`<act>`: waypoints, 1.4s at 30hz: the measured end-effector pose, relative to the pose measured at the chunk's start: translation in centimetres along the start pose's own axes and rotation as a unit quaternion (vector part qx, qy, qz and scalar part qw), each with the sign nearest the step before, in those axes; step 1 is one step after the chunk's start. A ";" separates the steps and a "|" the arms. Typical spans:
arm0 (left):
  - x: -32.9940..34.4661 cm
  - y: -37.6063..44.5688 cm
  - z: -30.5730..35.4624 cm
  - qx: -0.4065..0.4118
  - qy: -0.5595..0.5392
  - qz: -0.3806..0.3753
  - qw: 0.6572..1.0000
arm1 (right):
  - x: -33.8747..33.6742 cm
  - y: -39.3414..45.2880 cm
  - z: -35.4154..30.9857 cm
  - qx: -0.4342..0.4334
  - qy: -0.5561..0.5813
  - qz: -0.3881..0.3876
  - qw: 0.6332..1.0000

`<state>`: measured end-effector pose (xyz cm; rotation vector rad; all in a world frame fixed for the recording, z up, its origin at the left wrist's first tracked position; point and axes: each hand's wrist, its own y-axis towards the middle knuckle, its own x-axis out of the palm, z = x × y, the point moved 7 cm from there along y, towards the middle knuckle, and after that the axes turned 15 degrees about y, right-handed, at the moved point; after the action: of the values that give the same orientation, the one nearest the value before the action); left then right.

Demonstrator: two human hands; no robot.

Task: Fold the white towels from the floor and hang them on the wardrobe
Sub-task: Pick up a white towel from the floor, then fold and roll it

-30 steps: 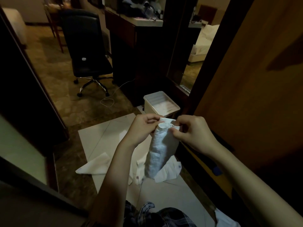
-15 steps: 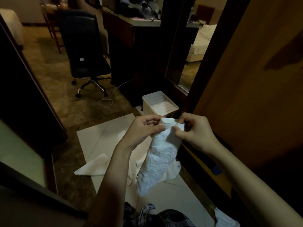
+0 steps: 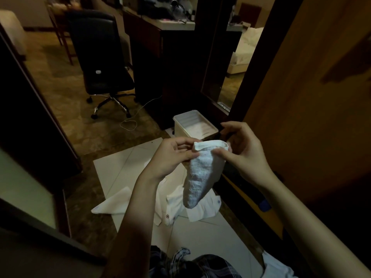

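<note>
Along the right edge of the view, wardrobe (image 3: 301, 109) panel bare of any hung towel as far as visible. Down on the floor (image 3: 128, 169), several white towels (image 3: 202, 207) in a loose heap near the wardrobe base, unfolded. Above them, one small towel (image 3: 200, 175) dangling narrow, top hem pinched by left hand (image 3: 170, 157) and right hand (image 3: 245, 155), close together. Judged early: folding of this piece under way, hanging and the heap left.

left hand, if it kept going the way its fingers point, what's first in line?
The left hand points right, across the towel it pinches. First beyond the towel is the right hand, close by; depth is unclear.
</note>
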<state>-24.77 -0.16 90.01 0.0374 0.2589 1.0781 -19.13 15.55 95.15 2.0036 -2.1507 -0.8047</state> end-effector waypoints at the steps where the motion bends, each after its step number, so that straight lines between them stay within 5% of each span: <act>1: -0.1 0.0 0.1 0.005 0.002 0.003 1.000 | -0.2 -0.1 0.2 0.007 -0.004 0.010 1.000; 7: -0.8 0.2 0.1 0.027 0.006 0.027 0.999 | 1.2 -1.4 2.4 0.085 0.140 0.027 0.986; 14: -1.4 0.0 0.8 0.055 0.030 0.063 0.996 | 1.1 -0.3 1.3 0.075 0.141 0.062 0.985; 20: 2.2 -0.7 0.9 -0.006 -0.022 -0.109 0.994 | 1.7 1.3 0.5 0.095 0.178 0.033 0.979; 24: 3.6 -0.9 0.6 -0.026 -0.045 -0.156 0.986 | 1.7 2.4 0.6 0.143 0.211 0.012 0.967; 29: 2.9 -0.2 1.8 -0.020 -0.089 -0.083 0.992 | 3.4 1.5 2.7 0.257 0.334 -0.018 0.907; 33: 0.5 0.1 1.6 -0.055 -0.169 0.056 0.982 | 5.9 -1.7 5.2 0.331 0.418 -0.058 0.844; 37: -2.3 0.0 -0.7 -0.132 -0.185 0.167 0.959 | 7.2 -4.5 8.1 0.380 0.363 -0.115 0.843; 42: -2.6 -0.9 -3.7 -0.202 -0.308 0.224 0.902 | 6.9 -4.7 7.6 0.384 0.409 -0.072 0.825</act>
<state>-26.04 -3.23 86.83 0.0661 -0.5758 1.4999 -19.01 11.33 84.66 2.1799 -1.8709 0.9659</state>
